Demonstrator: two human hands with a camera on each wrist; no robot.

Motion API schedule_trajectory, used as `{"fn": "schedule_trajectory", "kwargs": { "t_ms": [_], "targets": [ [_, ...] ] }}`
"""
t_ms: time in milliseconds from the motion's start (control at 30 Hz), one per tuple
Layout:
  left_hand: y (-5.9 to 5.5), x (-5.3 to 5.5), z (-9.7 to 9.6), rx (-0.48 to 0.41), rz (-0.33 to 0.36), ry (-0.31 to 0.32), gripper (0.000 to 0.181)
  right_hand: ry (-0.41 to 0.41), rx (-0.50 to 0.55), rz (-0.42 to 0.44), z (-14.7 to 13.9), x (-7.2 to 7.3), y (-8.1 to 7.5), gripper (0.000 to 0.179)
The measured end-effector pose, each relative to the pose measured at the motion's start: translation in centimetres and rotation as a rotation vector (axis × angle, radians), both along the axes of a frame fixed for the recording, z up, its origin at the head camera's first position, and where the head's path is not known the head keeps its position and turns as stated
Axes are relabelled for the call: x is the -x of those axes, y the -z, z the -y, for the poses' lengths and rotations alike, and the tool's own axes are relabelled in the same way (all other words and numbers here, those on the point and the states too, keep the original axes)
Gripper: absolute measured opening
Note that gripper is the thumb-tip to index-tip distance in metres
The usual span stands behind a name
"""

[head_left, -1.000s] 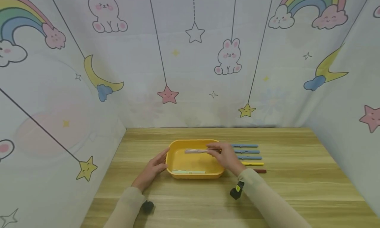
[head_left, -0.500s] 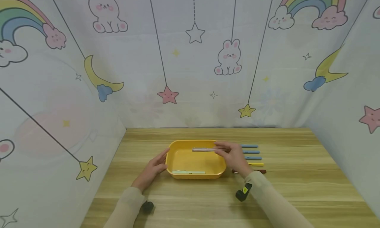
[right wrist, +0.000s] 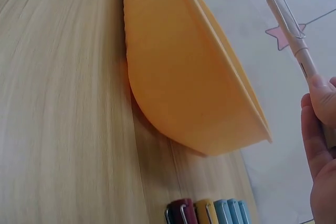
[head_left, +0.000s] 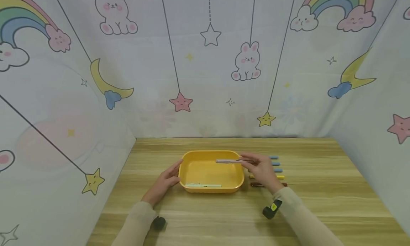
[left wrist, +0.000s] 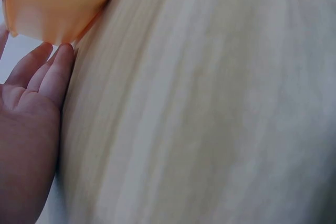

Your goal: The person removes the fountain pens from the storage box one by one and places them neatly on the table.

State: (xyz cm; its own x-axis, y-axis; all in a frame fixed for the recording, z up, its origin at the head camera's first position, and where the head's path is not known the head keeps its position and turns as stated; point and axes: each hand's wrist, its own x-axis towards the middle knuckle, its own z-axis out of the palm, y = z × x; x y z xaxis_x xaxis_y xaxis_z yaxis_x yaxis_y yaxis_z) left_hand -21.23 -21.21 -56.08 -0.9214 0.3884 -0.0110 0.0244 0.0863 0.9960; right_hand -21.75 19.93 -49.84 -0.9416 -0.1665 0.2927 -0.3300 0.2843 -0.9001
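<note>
My left hand (head_left: 164, 183) rests against the left end of a yellow plastic tray (head_left: 211, 190), fingers extended along its side. In the left wrist view, the fingertips (left wrist: 65, 51) touch the tray's wall. My right hand (head_left: 262, 170) pinches a pale pink pen (head_left: 227, 161) with a metal clip, holding it level above the tray's right rim. The right wrist view shows this pen (right wrist: 289, 24) with its clip end pointing away from the hand. Inside the tray, along its near wall, lies a pale green pen (head_left: 205, 185).
Right of the tray, several pens lie in a row on the wooden table (head_left: 205, 217): a dark red pen (head_left: 257, 184), a yellow pen (head_left: 276, 177) and blue pens (head_left: 277, 164), partly hidden by my right hand. A printed curtain (head_left: 211, 75) stands behind.
My right hand has moved to the right with the pale pink pen, from over the tray's middle to its right rim. My left hand and the tray have stayed put.
</note>
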Motion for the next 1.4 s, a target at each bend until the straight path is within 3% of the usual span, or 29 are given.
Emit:
{"fn": "schedule_trajectory", "kwargs": {
  "t_ms": [400, 667, 1400],
  "targets": [
    [0.2, 0.1, 0.0, 0.023, -0.004, -0.012, 0.069, 0.000, 0.085, -0.032, -2.5, -1.4, 0.1, 0.031],
    [0.0, 0.1, 0.0, 0.028, 0.016, -0.022, 0.069, 0.069, 0.028, -0.098, -4.7, -2.3, 0.9, 0.028],
    [0.2, 0.2, 0.0, 0.003, -0.007, -0.004, 0.068, 0.160, 0.023, -0.116, -8.9, -6.4, 2.8, 0.027]
  ]
}}
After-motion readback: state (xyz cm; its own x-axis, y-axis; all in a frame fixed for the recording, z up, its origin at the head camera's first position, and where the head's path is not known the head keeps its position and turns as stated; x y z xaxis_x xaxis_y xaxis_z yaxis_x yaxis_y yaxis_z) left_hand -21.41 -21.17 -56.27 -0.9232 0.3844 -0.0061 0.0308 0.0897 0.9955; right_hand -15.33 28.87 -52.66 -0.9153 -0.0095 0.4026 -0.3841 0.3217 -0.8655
